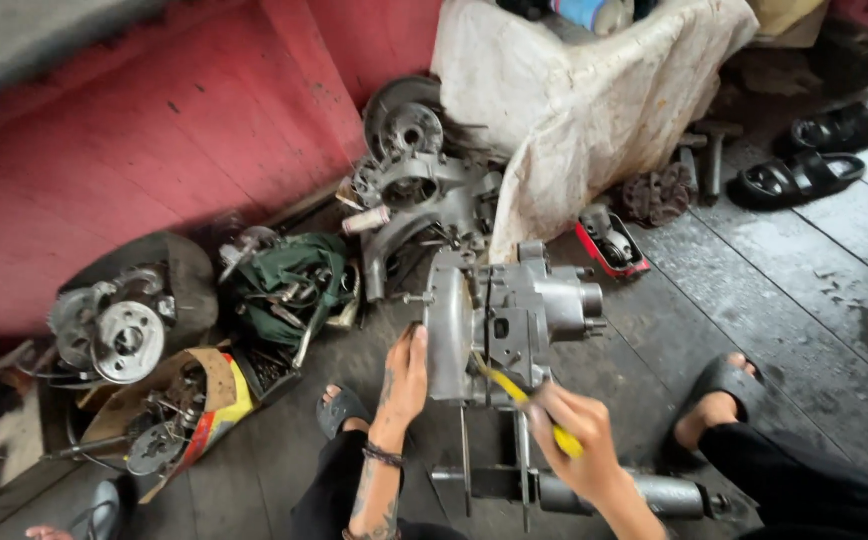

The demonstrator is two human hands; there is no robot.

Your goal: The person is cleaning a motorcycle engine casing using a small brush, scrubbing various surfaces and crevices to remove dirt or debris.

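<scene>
A grey engine case (pixel 499 320) is stood upright on the dark plank floor (pixel 754 300), between the person's feet. It is steadied by the left hand (pixel 406 375), fingers flat vs. its side. A yellow-handled screwdriver (pixel 529 405) is gripped in the right hand (pixel 574 425), tip at the case's lower edge. Probably best: tip kept seated square, case held firm, w/ pressure along the shaft.

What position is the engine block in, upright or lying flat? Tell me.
Upright. The engine block stands on edge over a metal stand; the left hand rests against its side and the right hand holds a yellow tool.

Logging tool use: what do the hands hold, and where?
Right hand grips a yellow tool by its handle. Left hand rests on the engine casing's side.
</scene>
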